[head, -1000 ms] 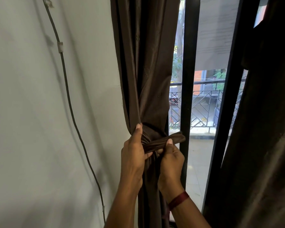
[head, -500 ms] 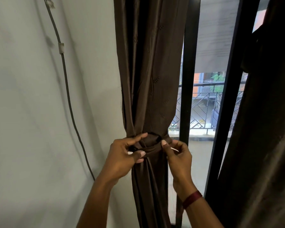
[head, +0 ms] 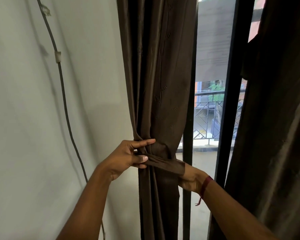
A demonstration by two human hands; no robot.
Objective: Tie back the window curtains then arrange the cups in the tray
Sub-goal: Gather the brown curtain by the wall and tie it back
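At the gathered curtain (head: 156, 84), left hand (head: 126, 158) pinches the tie band (head: 164, 163); right hand (head: 192, 177) under it, grip hidden.

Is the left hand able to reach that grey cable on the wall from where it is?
Probably yes: only bare wall lies between the left hand and the cable. But it is pinching the tie band around the curtain, so it would have to let go first.

Daylight from window (head: 213, 118) at right; interior dim, soft wall (head: 24, 135) shadows, wide-angle edge bending.
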